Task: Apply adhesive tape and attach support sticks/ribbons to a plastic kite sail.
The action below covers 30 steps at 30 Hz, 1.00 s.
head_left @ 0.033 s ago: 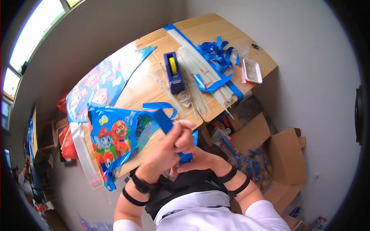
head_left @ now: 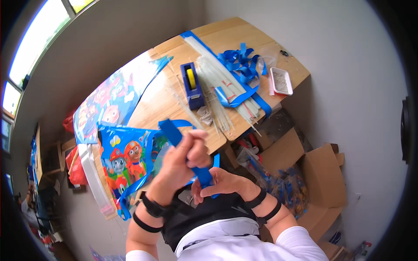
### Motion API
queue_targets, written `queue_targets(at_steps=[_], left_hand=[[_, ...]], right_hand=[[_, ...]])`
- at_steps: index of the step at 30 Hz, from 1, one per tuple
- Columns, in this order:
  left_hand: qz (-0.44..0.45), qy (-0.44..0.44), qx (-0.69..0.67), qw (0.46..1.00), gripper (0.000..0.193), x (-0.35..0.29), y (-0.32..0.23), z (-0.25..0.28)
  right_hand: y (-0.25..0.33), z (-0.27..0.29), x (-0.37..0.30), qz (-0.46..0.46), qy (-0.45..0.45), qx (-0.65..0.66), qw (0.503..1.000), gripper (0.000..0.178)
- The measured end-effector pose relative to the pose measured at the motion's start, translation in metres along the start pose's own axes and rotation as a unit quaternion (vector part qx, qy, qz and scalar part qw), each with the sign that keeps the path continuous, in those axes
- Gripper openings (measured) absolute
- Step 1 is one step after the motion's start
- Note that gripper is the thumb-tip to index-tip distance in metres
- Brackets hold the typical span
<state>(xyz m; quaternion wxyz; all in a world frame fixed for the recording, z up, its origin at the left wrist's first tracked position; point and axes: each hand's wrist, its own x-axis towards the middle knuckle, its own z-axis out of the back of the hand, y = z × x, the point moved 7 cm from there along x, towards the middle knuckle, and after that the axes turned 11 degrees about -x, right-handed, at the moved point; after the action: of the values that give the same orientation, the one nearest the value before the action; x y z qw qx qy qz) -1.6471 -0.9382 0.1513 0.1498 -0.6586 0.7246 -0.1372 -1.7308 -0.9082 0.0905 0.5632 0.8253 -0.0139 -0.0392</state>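
A: What's the biggest thing in front of us?
B: The wooden table (head_left: 261, 39), running away from us. Below its right side we have an open cardboard box (head_left: 324, 178) with bagged pieces inside.
A: And next down in size?
B: The blue printed sheet (head_left: 135, 161) with cartoon figures, lying at the near left edge. Then we see a bundle of pale rods (head_left: 217, 74), and the dark blue tape dispenser (head_left: 195, 93) just left of it.
A: How are our hands?
B: The left hand (head_left: 178, 156) is curled in a loose fist around a blue strip (head_left: 202, 177); the right hand (head_left: 224, 180), lower and nearer our body, pinches it between thumb and fingers.
A: Which way does the strip point?
B: Its long axis slants, with the flat upper end aimed far and left, toward the table, and the lower part dropping right, into the right fingers. (A narrow blue length rises just beyond that hand; we can't tell whether it's the same strip.)
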Motion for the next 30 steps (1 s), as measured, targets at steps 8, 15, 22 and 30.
queue_targets(at_steps=[8,15,22,30], left_hand=[[-0.074,-0.154,-0.015,0.985,0.027,0.077,-0.07,0.1],[-0.036,-0.191,0.016,0.981,0.024,0.138,-0.036,0.124],[0.003,-0.087,-0.05,0.995,0.028,0.141,-0.027,0.06],[0.022,-0.12,-0.003,0.992,0.033,0.08,-0.023,0.014]], right_hand=[[-0.02,0.035,-0.072,-0.047,-0.036,0.171,0.983,0.031],[-0.041,0.085,-0.137,-0.116,-0.161,0.11,0.974,0.042],[0.017,0.212,-0.161,-0.17,-0.364,-0.388,0.829,0.026],[0.041,0.366,-0.078,-0.192,-0.389,-0.798,0.418,0.02]])
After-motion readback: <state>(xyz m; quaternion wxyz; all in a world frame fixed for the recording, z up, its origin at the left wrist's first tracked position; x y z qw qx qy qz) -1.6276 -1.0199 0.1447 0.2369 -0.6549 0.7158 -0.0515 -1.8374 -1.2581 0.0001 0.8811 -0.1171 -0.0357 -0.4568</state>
